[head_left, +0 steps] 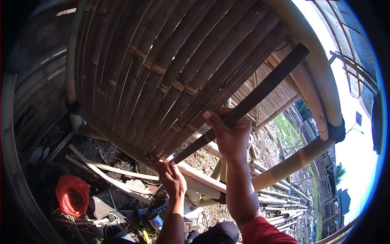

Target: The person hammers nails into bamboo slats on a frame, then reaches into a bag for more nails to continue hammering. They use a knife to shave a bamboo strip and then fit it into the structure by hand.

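Right fingers [243, 123] snug around dark slat [268, 84], left fingers [174, 167] by its lower end, grip unclear.

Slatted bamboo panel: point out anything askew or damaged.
The dark slat in the right hand and left hand sits off the panel, leaving an open gap; it looks unfixed. Pale strips lie strewn near the red bag. No clear breakage shows.

The loose bamboo slat [268, 84] is long, dark, narrow and essentially straight. It lies diagonally, lower end beside the slatted panel's [134, 89] bottom corner. The panel comprises dark, near-parallel strips with narrow gaps and lighter nodes.
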A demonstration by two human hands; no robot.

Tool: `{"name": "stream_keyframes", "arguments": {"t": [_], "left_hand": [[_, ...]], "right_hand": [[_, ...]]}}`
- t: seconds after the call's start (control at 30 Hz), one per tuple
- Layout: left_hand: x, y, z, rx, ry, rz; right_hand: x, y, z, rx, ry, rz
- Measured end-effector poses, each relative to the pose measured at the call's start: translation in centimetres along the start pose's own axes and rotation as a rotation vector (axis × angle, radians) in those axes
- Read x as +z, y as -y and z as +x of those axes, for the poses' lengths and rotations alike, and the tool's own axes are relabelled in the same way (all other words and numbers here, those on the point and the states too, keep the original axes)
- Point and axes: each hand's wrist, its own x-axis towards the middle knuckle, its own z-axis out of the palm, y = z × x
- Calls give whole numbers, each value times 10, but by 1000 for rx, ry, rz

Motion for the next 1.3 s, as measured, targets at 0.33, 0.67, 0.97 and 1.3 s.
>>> {"name": "stream_keyframes", "arguments": {"t": [0.33,0.67,0.97,1.3], "left_hand": [[-1,-23,-1,180,46,204],[5,-22,-1,112,72,171],[8,-22,0,157,-4,128],[9,-21,0,167,-21,124]], "right_hand": [[-10,-6,1,-241,-136,-354],[-41,5,27,-90,370,-126],[-31,6,26,-160,298,-76],[-36,12,29,-38,353,-149]]}}
